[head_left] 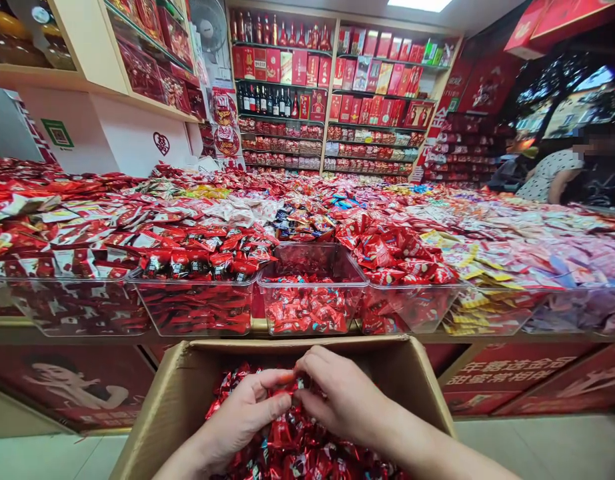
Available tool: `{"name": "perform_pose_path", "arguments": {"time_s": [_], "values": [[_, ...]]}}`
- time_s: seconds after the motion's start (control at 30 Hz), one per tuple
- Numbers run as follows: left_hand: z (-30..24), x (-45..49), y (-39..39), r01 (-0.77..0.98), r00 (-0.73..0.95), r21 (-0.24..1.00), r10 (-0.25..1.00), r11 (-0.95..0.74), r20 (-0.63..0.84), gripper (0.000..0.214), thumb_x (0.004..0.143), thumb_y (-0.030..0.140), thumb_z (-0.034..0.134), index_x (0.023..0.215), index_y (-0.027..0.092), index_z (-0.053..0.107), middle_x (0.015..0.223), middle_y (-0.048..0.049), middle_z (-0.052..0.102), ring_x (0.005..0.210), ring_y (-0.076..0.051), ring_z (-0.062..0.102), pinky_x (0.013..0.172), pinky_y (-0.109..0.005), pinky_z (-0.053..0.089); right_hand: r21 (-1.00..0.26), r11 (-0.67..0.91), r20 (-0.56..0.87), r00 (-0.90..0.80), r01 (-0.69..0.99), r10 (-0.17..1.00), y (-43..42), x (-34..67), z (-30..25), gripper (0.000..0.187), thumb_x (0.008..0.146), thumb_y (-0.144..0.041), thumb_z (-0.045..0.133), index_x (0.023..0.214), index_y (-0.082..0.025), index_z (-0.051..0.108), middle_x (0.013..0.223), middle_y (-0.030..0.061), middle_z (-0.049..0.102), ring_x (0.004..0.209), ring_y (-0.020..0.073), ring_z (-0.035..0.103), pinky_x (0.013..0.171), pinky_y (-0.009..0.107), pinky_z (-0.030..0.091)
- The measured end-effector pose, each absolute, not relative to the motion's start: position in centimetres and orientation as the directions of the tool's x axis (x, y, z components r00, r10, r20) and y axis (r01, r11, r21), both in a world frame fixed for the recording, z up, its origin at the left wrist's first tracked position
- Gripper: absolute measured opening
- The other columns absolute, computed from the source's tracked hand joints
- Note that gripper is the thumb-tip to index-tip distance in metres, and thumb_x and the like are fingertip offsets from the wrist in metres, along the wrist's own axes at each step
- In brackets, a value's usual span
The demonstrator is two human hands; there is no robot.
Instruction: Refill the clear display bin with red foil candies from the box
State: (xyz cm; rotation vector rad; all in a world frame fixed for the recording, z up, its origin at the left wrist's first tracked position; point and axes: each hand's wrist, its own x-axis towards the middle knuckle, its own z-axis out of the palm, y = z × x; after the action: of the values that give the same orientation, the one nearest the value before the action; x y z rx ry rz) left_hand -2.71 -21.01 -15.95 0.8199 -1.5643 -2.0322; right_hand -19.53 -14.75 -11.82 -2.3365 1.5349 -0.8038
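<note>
Over an open cardboard box [175,383], my left hand [247,410] and my right hand [342,397] meet with their fingertips close together. Thumb and forefinger of each hand pinch a small red-wrapped candy [283,387], partly hidden by the fingers. Beneath them the box holds many shiny red-wrapped candies [307,460], with bits of white and blue on the wrappers. Just beyond the box stands a clear plastic bin [312,285], filled lower than its neighbours with similar red candies.
A row of clear bins runs along the counter edge, with red packets [202,307] to the left and yellow packets [492,303] to the right. Heaps of sweets spread behind. Shelves of bottles and red boxes [307,67] line the back wall. A person [552,173] is at far right.
</note>
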Motion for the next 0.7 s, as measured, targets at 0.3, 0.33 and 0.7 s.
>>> {"name": "perform_pose_path", "arguments": {"time_s": [0.3,0.33,0.7], "values": [[-15.9,-2.9,-20.5,-0.081,-0.661,0.963,-0.709,-0.258,-0.246,0.028,0.068,0.033,0.058,0.093,0.019,0.057,0.074,0.0004,0.060,0.071,-0.011,0.051,0.068,-0.023,0.036,-0.027,-0.348,0.449,0.300,-0.937,-0.842,-24.4,-24.6,0.2,0.040,0.072,-0.011,0.043,0.112,-0.014,0.043,0.100,0.0080,0.056,0.085,0.0159,0.051,0.074,0.028,0.039],[-16.1,-2.9,-20.5,-0.093,-0.654,0.964,-0.715,-0.248,-0.247,0.028,0.068,0.034,0.058,0.092,0.019,0.057,0.075,0.0004,0.059,0.071,-0.012,0.051,0.068,-0.023,0.035,0.010,-0.323,0.295,0.311,-0.947,-0.904,-26.1,-25.0,0.3,0.040,0.070,-0.008,0.042,0.109,-0.015,0.046,0.099,0.0074,0.057,0.084,0.0160,0.051,0.072,0.026,0.039],[-17.4,-2.6,-20.7,-0.174,-0.631,0.971,-0.739,-0.164,-0.238,0.032,0.065,0.037,0.059,0.088,0.016,0.059,0.082,-0.0020,0.057,0.076,-0.015,0.048,0.073,-0.027,0.036,0.009,-0.242,-0.217,0.234,-0.970,-0.948,-31.5,-25.2,-5.5,0.018,0.059,-0.008,0.053,0.068,-0.017,0.066,0.071,0.0038,0.065,0.067,0.0181,0.057,0.063,0.026,0.042]]}}
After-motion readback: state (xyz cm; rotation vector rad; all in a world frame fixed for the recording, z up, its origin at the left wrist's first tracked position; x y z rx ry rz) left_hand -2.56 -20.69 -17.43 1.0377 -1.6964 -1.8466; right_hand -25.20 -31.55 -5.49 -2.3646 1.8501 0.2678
